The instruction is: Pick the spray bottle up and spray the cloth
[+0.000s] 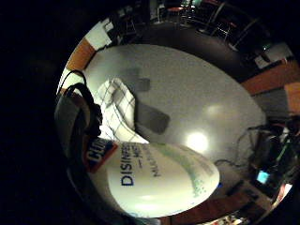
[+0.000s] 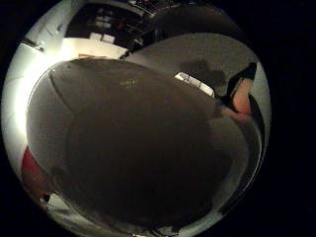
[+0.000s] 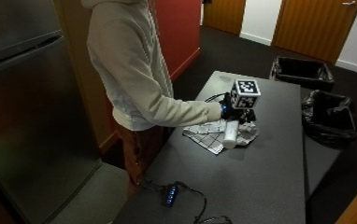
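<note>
A person in a light hooded top is standing at the long side of a dark grey table (image 3: 259, 177), reaching the right arm out over it. Beyond the table's far side, two black-lined bins (image 3: 328, 116) are sitting on the dark floor. On the table, in front of the person, a white checked cloth (image 3: 210, 135) is lying crumpled and spread out. Just above it, the gloved right hand (image 3: 233, 111) is holding a white spray bottle (image 3: 230, 133), whose body is hanging down from the hand over the cloth with its base close to the fabric; whether it is touching the cloth is not clear. The fingers are curling around the bottle's upper part. From the little finger side, the bottle's labelled body is showing close up, with the cloth lying on the table beyond it.
</note>
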The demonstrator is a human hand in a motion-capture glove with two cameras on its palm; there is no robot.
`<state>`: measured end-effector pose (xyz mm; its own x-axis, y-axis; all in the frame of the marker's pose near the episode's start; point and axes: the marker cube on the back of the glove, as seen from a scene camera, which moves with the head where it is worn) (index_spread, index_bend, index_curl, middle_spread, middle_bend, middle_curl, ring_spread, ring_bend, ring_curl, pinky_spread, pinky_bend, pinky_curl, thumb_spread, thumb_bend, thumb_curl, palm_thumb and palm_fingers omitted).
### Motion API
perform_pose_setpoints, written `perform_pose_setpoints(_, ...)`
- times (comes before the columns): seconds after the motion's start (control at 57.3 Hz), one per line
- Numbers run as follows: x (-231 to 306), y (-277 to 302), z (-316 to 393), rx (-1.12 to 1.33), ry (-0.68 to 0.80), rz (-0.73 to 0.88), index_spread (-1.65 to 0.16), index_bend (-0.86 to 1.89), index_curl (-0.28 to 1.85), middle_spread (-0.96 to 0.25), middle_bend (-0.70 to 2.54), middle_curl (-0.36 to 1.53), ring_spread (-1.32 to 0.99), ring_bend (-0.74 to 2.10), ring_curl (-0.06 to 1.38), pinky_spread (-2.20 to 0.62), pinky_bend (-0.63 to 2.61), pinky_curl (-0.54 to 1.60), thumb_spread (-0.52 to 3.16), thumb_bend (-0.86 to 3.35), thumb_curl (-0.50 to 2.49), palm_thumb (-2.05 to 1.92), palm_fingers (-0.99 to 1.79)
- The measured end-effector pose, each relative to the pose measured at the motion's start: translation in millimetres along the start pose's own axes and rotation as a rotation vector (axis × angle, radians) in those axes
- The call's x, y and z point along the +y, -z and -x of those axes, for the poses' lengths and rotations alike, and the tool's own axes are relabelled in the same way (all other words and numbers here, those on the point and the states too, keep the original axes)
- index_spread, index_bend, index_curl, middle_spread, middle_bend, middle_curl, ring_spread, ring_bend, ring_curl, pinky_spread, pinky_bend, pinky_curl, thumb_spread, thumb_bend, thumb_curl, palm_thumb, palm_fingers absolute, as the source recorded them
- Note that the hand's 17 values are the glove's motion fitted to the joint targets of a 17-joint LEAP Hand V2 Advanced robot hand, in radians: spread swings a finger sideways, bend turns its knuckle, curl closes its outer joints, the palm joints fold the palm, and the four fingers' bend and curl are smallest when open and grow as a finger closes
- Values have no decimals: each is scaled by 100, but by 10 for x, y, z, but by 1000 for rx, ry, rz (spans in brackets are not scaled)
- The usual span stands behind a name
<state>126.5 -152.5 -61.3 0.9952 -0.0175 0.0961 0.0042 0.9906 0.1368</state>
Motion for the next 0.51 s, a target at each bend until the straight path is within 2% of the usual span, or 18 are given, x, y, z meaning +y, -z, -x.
perform_pose_setpoints(0.262, 1, 282, 516, 448, 11, 215, -21, 27, 51, -14, 51, 49, -18, 56, 44, -23, 33, 37, 16, -4, 71, 96, 135)
perform_pose_setpoints(0.506, 50, 199, 984, 798, 1, 348, -21, 28, 53, -14, 51, 49, -18, 56, 45, -23, 35, 37, 15, -4, 74, 96, 135)
